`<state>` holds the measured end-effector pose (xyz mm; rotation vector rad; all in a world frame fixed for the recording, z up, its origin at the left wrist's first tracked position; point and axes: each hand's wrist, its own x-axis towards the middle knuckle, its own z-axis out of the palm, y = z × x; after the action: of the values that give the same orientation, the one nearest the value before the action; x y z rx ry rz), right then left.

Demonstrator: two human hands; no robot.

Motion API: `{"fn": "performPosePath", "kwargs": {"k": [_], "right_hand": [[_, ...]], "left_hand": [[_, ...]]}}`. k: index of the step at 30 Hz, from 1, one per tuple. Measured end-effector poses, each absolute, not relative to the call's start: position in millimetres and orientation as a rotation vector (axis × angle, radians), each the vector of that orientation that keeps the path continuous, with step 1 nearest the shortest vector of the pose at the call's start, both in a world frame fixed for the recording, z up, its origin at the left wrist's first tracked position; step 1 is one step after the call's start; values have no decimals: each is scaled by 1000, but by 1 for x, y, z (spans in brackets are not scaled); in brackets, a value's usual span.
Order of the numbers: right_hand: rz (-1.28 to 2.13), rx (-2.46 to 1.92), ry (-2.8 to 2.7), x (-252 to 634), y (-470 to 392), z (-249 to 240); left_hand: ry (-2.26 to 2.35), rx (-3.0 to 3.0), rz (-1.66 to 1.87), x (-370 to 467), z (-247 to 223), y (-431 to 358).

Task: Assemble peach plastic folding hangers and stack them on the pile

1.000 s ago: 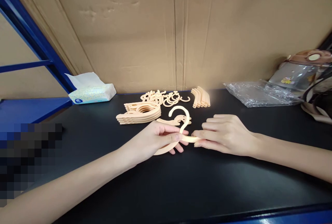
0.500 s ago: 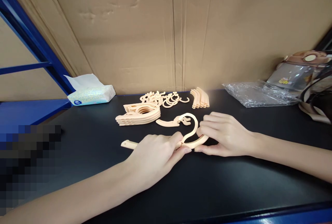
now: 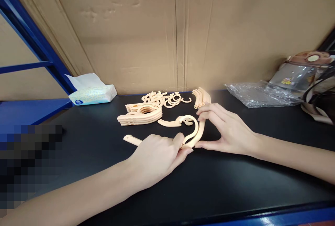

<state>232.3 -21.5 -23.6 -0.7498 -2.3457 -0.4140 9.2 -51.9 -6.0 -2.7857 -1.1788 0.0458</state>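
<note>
A cream folding clothes hanger is between my two hands, just above the black table. My left hand is closed around its middle, thumb and forefinger pinching beside the base of the hook; the left arm's end sticks out past the knuckles. My right hand grips the right arm, fingertips near its upper end and thumb low at its outer side. That arm stands bent up alongside the hook. Just behind lie a loose curved hanger arm and a small notched piece, partly seen through the hook.
Stacked hanger parts, a pile of loose hooks and several curved arm pieces lie at the back. A tissue pack is at the left; a clear plastic bag and a bottle are at the right. Cardboard stands behind.
My right hand has moved up slightly, and the hanger's right arm has swung from a low slant to steeply upward beside the hook. The left hand keeps its pinch in nearly the same place.
</note>
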Motion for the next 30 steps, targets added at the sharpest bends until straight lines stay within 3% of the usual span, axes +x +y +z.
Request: {"fn": "performPosePath", "kwargs": {"k": [6,16,30], "right_hand": [[-528,-654,-2354,233,-25,-23],[-149,-751,-2438,234,-23,-17],[-230,-797,-2747,245,-16,-5]], "left_hand": [[-1096,-2831,-77,7,-13,-50],[-517,-2913,-281,7,-10,-54],[-672,-2899,-488,3,-11,-42]]}}
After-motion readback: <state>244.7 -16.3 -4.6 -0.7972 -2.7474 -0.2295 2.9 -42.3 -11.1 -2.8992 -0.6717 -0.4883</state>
